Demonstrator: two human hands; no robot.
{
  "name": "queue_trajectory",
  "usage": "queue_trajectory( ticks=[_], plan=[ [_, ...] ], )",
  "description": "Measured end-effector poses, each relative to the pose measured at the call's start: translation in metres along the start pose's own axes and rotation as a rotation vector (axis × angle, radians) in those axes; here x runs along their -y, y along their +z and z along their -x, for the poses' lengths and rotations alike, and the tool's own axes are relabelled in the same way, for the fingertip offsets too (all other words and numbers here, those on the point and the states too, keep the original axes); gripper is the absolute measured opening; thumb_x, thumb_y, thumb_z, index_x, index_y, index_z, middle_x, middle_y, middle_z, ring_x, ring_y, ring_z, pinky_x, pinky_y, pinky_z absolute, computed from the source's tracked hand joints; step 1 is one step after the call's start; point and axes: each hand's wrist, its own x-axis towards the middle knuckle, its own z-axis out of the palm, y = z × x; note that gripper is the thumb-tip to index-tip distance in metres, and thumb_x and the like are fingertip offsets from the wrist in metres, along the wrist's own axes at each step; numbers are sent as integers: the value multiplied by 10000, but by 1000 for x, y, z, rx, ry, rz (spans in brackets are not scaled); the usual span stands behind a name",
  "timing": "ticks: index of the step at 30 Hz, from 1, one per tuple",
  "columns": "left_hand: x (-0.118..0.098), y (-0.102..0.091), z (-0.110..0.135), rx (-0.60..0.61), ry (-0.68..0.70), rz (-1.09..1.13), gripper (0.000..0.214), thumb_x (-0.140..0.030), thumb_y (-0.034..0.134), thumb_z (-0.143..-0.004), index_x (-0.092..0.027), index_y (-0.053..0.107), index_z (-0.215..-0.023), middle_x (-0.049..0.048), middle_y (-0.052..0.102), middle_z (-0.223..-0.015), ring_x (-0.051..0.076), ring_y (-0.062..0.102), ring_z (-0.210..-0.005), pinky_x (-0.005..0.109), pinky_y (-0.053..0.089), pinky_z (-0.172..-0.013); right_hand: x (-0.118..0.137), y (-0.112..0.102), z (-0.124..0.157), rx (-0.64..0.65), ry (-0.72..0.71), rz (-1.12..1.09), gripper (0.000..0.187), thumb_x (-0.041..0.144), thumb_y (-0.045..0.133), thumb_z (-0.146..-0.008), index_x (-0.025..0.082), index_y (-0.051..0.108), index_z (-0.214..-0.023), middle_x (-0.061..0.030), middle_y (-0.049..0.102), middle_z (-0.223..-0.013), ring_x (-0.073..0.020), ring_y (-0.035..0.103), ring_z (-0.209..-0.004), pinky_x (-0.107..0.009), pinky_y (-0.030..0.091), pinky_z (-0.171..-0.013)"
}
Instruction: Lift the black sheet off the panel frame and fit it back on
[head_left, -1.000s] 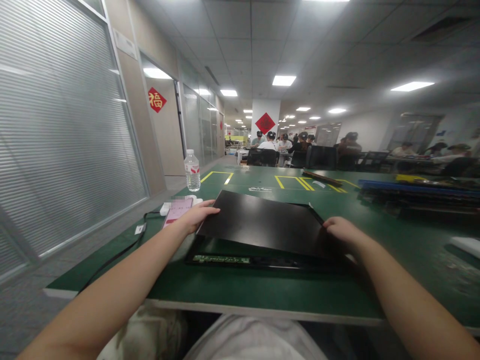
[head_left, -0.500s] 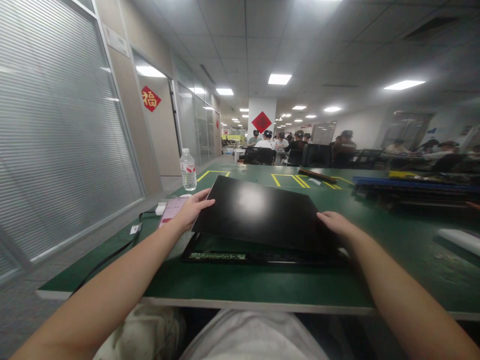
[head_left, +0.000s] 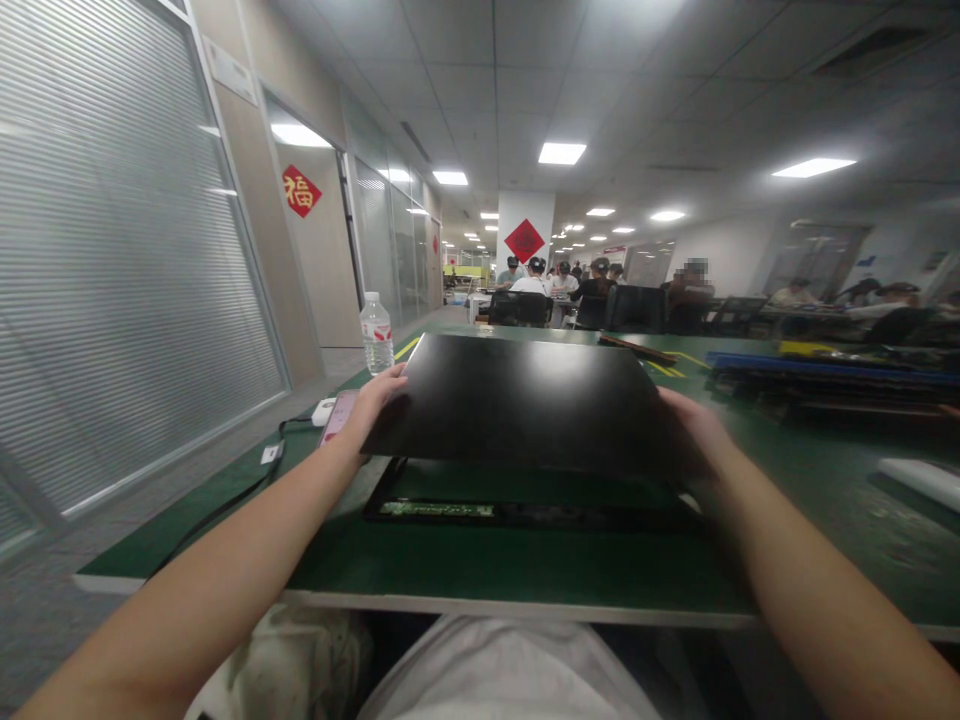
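Between my two hands is a thin, dark, glossy panel that looks like a display screen, raised and tilted above the table. My left hand grips its left edge, with the thumb by the top face. At its right edge is my right hand, closed on the side and a little blurred. Below the panel a black frame lies on the green table, partly covered by it. Along the frame's near side runs a green circuit board strip.
A water bottle stands behind my left hand, near a phone and a black cable. To the right are stacked dark and blue strips and a white object. People sit at tables beyond the green table.
The panel has turned more level from side to side and lifted slightly, its right side rising most. My right hand has moved up and right with it; my left hand has shifted slightly left.
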Motion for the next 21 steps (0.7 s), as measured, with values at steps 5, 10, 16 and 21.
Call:
queue_trajectory(
  ticks=[5,10,16,21],
  plan=[
    [3,0,0,31,30,-80,455,-342,664,-630,-157,734,-1040,51,736,-1127,347,553,-1226,409,420,-1036,1,-7,2,-55,21,-7,383,514,504,-843,212,707,-964,-73,713,-821,-281,683,-895,-367,563,-775],
    [6,2,2,23,2,-170,364,-395,673,-661,-181,748,-945,67,723,-1164,336,513,-1277,400,405,-1043,4,-14,0,-98,166,-84,232,405,537,-834,207,652,-796,-66,676,-714,-258,677,-825,-349,559,-760],
    [13,7,9,140,-86,-424,480,-458,663,-716,-166,714,-1094,132,634,-1330,325,520,-1279,411,381,-1063,10,-25,-2,-346,61,-333,52,208,656,-740,176,620,-759,-39,658,-681,-221,659,-838,-296,539,-821],
    [17,4,12,228,82,-775,553,-533,693,-686,-161,716,-1094,155,657,-1260,357,551,-1227,434,351,-1095,18,-26,-1,-471,21,-380,36,164,620,-703,161,584,-705,-46,595,-625,-227,645,-777,-333,556,-777]
  ],
)
